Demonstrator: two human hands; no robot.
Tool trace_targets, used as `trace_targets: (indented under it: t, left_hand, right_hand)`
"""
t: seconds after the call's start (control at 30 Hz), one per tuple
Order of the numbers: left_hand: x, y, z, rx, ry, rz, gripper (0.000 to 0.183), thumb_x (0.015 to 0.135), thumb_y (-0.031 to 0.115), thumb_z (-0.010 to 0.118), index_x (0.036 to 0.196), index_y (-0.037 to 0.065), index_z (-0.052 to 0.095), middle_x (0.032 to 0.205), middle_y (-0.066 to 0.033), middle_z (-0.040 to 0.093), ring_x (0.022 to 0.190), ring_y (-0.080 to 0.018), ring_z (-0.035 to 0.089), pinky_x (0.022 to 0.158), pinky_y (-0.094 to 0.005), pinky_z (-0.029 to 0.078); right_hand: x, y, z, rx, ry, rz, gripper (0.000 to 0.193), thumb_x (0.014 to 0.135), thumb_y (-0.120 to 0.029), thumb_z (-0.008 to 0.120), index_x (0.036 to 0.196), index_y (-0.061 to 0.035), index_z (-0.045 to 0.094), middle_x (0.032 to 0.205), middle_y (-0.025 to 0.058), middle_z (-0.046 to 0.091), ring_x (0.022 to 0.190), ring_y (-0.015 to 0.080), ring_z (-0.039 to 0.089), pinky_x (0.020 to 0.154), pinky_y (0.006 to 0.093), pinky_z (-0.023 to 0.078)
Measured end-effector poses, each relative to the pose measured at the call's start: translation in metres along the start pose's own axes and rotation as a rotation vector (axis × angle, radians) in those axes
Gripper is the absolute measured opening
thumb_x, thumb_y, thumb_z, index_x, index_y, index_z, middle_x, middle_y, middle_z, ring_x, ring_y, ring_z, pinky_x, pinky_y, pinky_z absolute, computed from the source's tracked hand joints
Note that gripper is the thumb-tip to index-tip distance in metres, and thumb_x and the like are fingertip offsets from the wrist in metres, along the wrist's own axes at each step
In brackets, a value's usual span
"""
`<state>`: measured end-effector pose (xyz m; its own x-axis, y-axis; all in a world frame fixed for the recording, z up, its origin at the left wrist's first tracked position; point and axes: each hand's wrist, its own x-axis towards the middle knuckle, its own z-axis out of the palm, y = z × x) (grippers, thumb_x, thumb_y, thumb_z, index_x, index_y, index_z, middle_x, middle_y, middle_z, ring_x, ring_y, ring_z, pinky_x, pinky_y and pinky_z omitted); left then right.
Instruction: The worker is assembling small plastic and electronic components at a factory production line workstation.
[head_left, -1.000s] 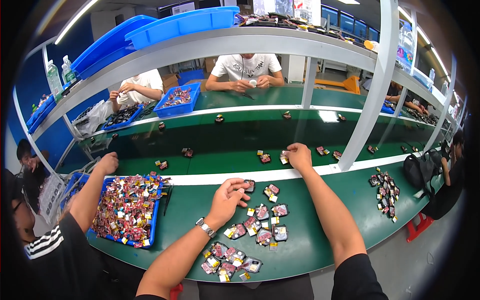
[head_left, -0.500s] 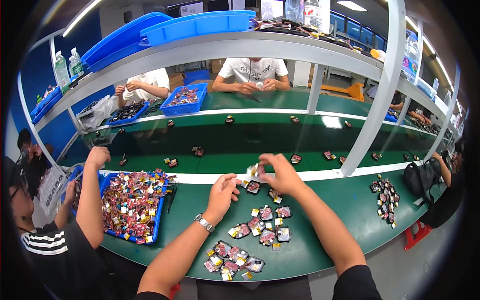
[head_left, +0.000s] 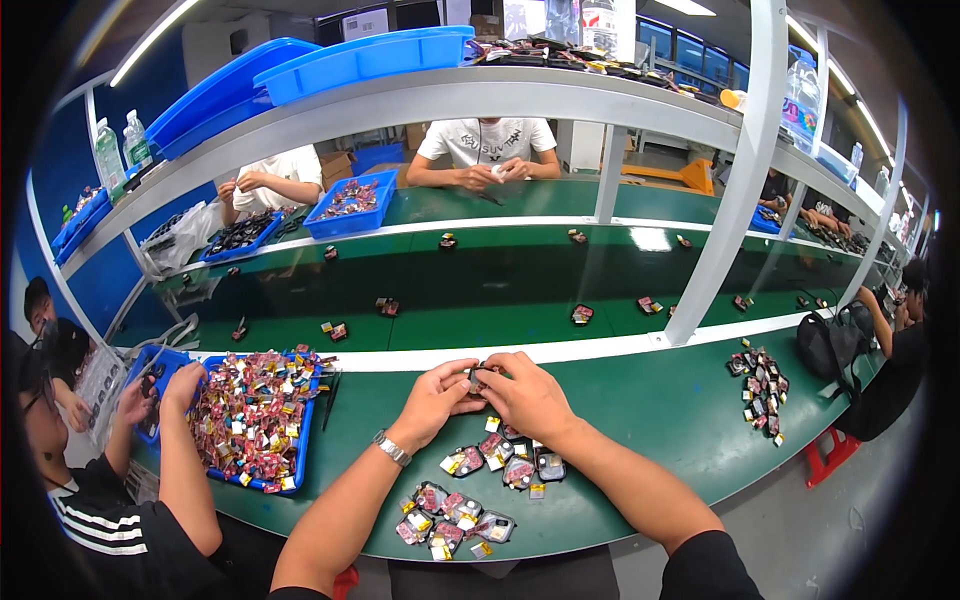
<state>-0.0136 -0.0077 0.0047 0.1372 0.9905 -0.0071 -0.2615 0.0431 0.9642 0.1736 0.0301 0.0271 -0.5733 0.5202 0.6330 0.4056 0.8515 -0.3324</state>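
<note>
Taking the pinched piece as the centre of the dial and twelve as straight away from the person, the small dark-edged unit (head_left: 474, 380) is held up over the green worktop (head_left: 640, 450), between the two hands. The left grip (head_left: 437, 403) has it between thumb and fingertips from the nine o'clock side; the right grip (head_left: 531, 398) closes on it from three, its fingers covering most of the piece, so the exact contact cannot be made out.

Similar units lie in the near cluster (head_left: 461, 508) at six o'clock and the middle cluster (head_left: 517, 473) at five: dark shallow shells, red boards, and pale flat pads ending in yellow, some hanging outside the shell. A right-hand cluster (head_left: 768, 390) lies well apart at three, and the blue tray (head_left: 303, 455), heaped with red and yellow parts, sits between eight and nine.

Judging by these neighbours, the held piece should be very light, with a stiff shell that bears a fingertip pinch. The pale pad looks softer and probably dislikes bending or sharp nails, and the board seems easily knocked loose. The shell's rim, at opposite edges, looks the safest place to hold; pulling by the dangling pad would likely strain its join. A smooth shell may slip under dry fingers.
</note>
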Motion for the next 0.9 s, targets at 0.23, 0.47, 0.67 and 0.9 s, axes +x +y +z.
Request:
trace_targets:
  t: [0.23, 0.47, 0.67, 0.9]
  left_hand:
    - [-0.001, 0.001, 0.003, 0.016, 0.018, 0.013, 0.033, 0.098, 0.001, 0.045, 0.131, -0.001, 0.044, 0.121, -0.015, 0.059, 0.104, -0.0213, 0.065, 0.088, -0.0303, 0.058]
    - [-0.001, 0.003, 0.006, 0.068, 0.002, -0.001, 0.037, 0.099, -0.001, 0.041, 0.136, 0.001, 0.042, 0.123, -0.0133, 0.057, 0.103, -0.0186, 0.064, 0.089, -0.0281, 0.057]
    - [-0.001, 0.003, 0.0, 0.011, -0.076, 0.011, 0.039, 0.096, -0.003, 0.047, 0.134, 0.001, 0.043, 0.125, -0.013, 0.056, 0.109, -0.0189, 0.061, 0.094, -0.0316, 0.054]
    - [0.0, -0.002, -0.004, 0.024, -0.147, 0.033, 0.041, 0.092, -0.005, 0.052, 0.132, 0.001, 0.044, 0.127, -0.0129, 0.053, 0.111, -0.0181, 0.059, 0.095, -0.033, 0.054]
  right_hand:
    - [0.005, 0.012, -0.005, -0.078, -0.121, -0.188, 0.015, 0.078, -0.011, 0.065, 0.093, -0.0084, 0.063, 0.11, 0.0075, 0.055, 0.103, 0.0264, 0.055, 0.084, 0.0377, 0.049]
    - [0.007, 0.015, -0.011, 0.007, -0.165, -0.144, 0.023, 0.074, -0.007, 0.073, 0.093, -0.0071, 0.061, 0.114, 0.009, 0.054, 0.109, 0.0289, 0.052, 0.09, 0.0401, 0.047]
    - [0.004, 0.017, -0.005, 0.143, -0.096, -0.026, 0.01, 0.077, -0.01, 0.073, 0.085, -0.0065, 0.069, 0.116, 0.009, 0.056, 0.111, 0.0291, 0.053, 0.094, 0.0384, 0.046]
    - [0.004, 0.013, 0.001, 0.178, -0.112, 0.068, 0.009, 0.079, -0.013, 0.068, 0.083, -0.0041, 0.069, 0.116, 0.0098, 0.058, 0.114, 0.0278, 0.052, 0.097, 0.0383, 0.045]
